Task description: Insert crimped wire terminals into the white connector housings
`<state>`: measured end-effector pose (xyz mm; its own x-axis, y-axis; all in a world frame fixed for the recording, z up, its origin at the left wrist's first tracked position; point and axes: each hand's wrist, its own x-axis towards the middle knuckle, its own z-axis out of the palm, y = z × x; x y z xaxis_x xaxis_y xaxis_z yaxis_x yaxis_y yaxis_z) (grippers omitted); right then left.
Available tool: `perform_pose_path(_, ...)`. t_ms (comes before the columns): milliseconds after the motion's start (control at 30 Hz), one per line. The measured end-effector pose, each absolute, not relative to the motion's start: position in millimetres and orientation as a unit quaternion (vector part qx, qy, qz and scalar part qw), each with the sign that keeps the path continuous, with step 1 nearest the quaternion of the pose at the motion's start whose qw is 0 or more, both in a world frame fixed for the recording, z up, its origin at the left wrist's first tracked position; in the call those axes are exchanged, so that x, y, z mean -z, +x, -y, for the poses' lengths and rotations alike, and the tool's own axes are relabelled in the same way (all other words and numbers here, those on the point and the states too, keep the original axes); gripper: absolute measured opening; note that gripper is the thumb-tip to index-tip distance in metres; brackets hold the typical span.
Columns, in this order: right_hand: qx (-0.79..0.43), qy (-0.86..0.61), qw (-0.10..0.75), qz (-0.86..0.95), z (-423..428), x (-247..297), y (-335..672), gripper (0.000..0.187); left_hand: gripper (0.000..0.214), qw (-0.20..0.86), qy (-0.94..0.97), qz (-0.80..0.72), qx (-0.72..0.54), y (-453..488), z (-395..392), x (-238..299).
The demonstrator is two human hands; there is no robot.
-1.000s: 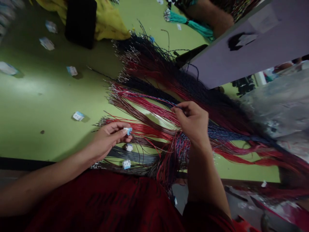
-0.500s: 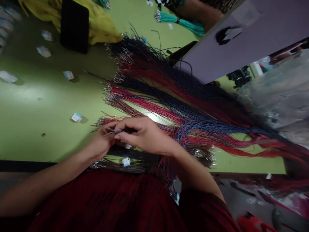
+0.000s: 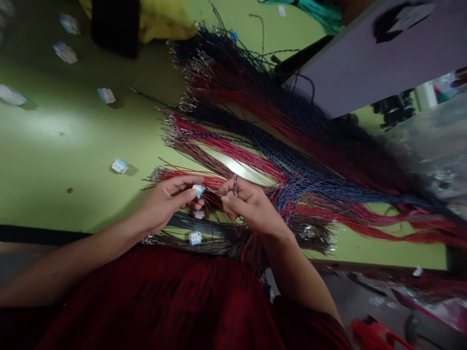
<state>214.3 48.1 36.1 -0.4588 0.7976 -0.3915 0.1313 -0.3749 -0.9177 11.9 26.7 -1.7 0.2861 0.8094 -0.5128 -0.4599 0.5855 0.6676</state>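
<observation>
My left hand [image 3: 171,199] pinches a small white and blue connector [image 3: 199,190] between thumb and fingers, with red and dark wires running from it to the right. Just right of it, my right hand [image 3: 246,204] is closed on a twisted blue wire [image 3: 234,185] whose end sticks up past the fingertips. Both hands are over the wire bundles, a short gap apart. Below them another white connector [image 3: 195,237] lies on the dark grey wires [image 3: 211,226]. Behind the hands, red wires [image 3: 233,158] and dark blue wires [image 3: 270,155] lie with their metal-tipped ends to the left.
Several connectors, one of them a white and blue connector [image 3: 119,166], are scattered on the green table [image 3: 83,199]. A yellow cloth [image 3: 166,22] and a black flat object [image 3: 115,26] lie at the back left. A pale purple panel [image 3: 353,63] rises at the right.
My hands have moved apart, the right one going rightward. The connector in my left hand and the wire in my right hand now show clearly. The view has shifted slightly.
</observation>
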Motion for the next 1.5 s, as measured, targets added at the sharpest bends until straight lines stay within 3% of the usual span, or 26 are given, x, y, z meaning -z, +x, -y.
perform_pose_path(533,-0.511,-0.533,0.308,0.601,-37,-30,199,0.01,0.027,0.8,0.169,-0.419,-0.395,12,-26,1)
perform_pose_path(1100,-0.34,-0.543,0.249,0.726,-26,-24,192,0.013,0.031,0.772,0.187,-0.459,-0.398,14,-25,2)
perform_pose_path(1500,-0.3,-0.519,0.208,0.773,-28,-15,188,0.013,0.028,0.758,0.239,-0.467,-0.387,13,-24,7)
